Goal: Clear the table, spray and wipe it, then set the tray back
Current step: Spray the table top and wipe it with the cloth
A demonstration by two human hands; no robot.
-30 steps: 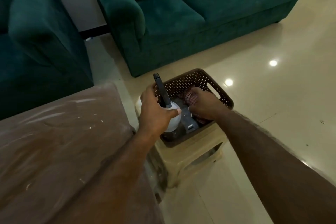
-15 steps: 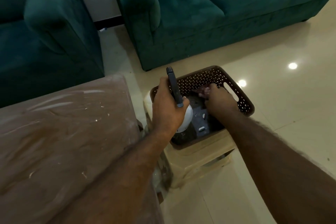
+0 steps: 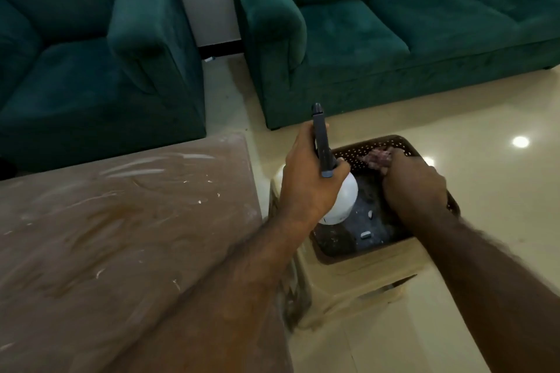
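Note:
My left hand (image 3: 306,179) grips the dark handle of a white spray bottle (image 3: 339,203), held over the near-left corner of a brown perforated basket (image 3: 351,154). My right hand (image 3: 415,188) reaches into the basket and grips a checked reddish cloth (image 3: 377,157) near its far wall. The basket sits on a beige plastic stool (image 3: 363,278). The brown table (image 3: 121,221), covered in scuffed clear plastic film, lies to the left under my left forearm.
A dark device with small pale parts (image 3: 366,227) lies on the basket floor. A teal armchair (image 3: 91,54) stands behind the table and a teal sofa (image 3: 394,33) behind the stool. Glossy cream floor tiles (image 3: 500,191) stretch to the right.
The spray bottle has risen a little in my left hand. My right hand has moved with the cloth toward the basket's far side. The view has tilted up.

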